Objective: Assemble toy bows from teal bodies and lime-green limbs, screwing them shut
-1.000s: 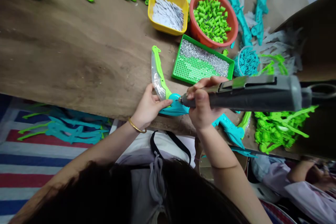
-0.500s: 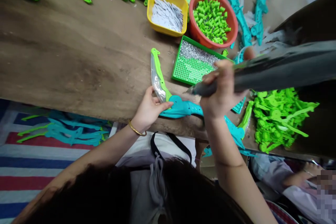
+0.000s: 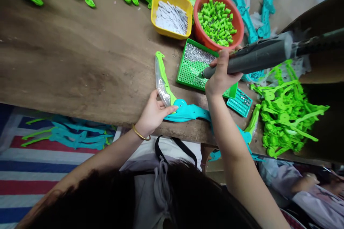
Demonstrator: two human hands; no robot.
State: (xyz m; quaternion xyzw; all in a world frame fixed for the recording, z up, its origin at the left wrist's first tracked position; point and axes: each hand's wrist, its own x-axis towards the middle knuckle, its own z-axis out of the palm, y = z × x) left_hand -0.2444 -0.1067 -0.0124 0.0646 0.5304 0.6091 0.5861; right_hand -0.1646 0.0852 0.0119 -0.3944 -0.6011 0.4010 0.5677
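Note:
My left hand (image 3: 154, 112) grips a bow-shaped blue and green plastic piece (image 3: 185, 111) near the joint of its left arm, thumb on top. A clear film bag (image 3: 161, 87) lies along that green arm. The piece's middle passes under my right forearm; its other green end (image 3: 252, 123) shows beyond it. My right hand (image 3: 221, 75) is wrapped round a grey electric screwdriver (image 3: 258, 57). Its tip points left, over the green perforated tray (image 3: 189, 71), which holds many small silver screws (image 3: 197, 53). Whether the tip touches the tray I cannot tell.
Behind the tray stand a yellow bin (image 3: 172, 34) of white strips and a red bowl (image 3: 239, 25) of small green parts. A small teal tray (image 3: 239, 102) and a green heap of parts (image 3: 287, 111) lie right. A person's sleeve (image 3: 311, 200) shows lower right.
My right hand has moved slightly up with the screwdriver, whose tip has gone from beside the blue joint to over the screw tray. My left hand keeps its hold.

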